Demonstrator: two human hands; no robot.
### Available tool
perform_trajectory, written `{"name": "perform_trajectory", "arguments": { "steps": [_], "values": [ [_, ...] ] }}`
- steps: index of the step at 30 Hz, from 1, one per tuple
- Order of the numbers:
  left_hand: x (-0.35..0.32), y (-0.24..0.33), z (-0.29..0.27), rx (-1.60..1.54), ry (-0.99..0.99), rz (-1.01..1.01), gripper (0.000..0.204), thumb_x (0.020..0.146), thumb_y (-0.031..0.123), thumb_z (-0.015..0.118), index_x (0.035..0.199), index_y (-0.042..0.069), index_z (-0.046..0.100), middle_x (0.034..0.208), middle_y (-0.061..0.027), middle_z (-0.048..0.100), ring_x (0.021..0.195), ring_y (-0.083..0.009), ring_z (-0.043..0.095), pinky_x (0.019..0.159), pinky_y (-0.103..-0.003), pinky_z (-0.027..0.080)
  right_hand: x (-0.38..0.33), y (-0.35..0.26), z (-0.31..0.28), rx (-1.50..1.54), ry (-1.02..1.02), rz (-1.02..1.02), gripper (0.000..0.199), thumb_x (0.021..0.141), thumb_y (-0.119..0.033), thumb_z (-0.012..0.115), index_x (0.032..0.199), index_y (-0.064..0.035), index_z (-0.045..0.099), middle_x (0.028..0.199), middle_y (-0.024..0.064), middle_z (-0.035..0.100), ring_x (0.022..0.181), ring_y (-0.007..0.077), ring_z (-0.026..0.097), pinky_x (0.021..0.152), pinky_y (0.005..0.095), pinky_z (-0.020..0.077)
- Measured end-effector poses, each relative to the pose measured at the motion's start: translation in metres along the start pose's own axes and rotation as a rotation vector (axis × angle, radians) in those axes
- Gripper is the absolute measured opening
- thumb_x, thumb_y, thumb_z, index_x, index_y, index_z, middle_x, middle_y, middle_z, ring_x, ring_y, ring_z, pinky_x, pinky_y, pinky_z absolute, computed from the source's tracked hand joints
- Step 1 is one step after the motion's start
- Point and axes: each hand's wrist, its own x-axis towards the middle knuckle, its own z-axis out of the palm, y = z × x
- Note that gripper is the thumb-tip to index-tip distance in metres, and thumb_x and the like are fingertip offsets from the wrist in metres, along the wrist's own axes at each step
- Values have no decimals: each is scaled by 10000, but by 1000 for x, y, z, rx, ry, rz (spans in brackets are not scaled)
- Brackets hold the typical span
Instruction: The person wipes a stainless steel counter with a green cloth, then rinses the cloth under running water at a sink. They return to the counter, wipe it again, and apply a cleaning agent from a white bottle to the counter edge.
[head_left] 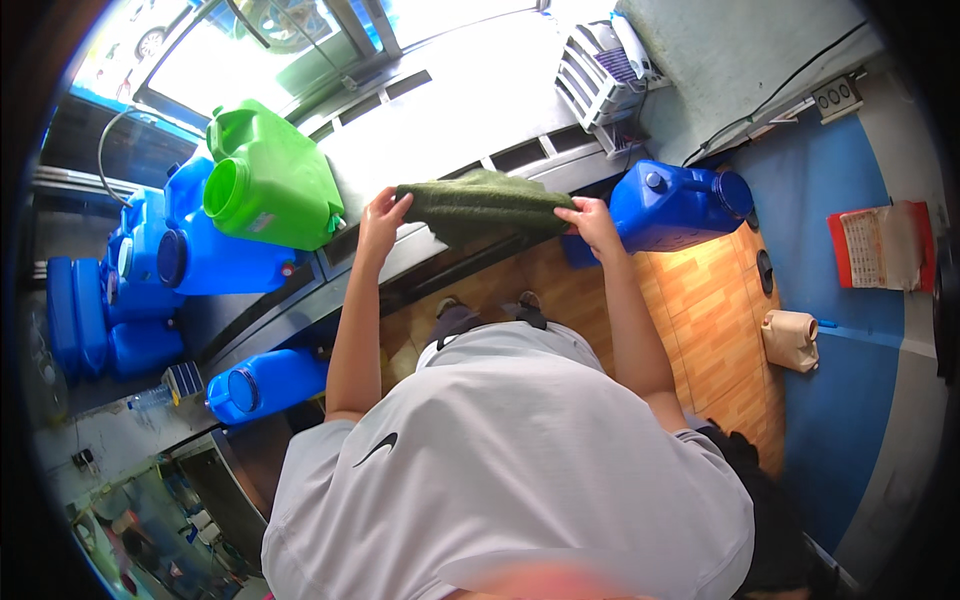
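**Green cloth stretched between both hands above the steel table**

Head view: the left hand (382, 212) and right hand (590, 216) each pinch one end of a dark green cloth (482, 203), holding it taut over the edge of the steel table (440, 120). The cloth's middle sags, so a loosened grip on either end would likely let it swing down to the wooden floor (715, 330). The green jug (272, 182) lies tilted atop blue canisters (200, 255) near the left elbow; a sideways nudge might tip it.

The fingertips are buried in the cloth folds. The grey shirt hides the legs. Window glare washes out the tabletop.
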Motion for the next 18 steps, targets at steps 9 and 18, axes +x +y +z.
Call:
{"name": "perform_trajectory", "arguments": {
  "steps": [9, 18],
  "values": [
    [-38, -27, -25, -278, -132, -238, 200, 920, 125, 589, 1117, 97, 608, 921, -10, 644, 844, -90, 600, 741, -226, 468, -10, 22, -2, 187, 4, 74, 309, 863, -99, 670, 1156, -103, 572, 820, -12, 626, 723, 62, 549, 660, 228, 466],
    [115, -65, -39, 474, -152, 95, 391, 635, -43, 688, 995, 103, 727, 844, -110, 712, 785, -178, 664, 716, -308, 507, 149, -31, 51, -193, -94, -85, 357, 684, -24, 730, 1037, -74, 725, 908, 56, 726, 779, 147, 657, 711, 280, 506]
  ]
}}
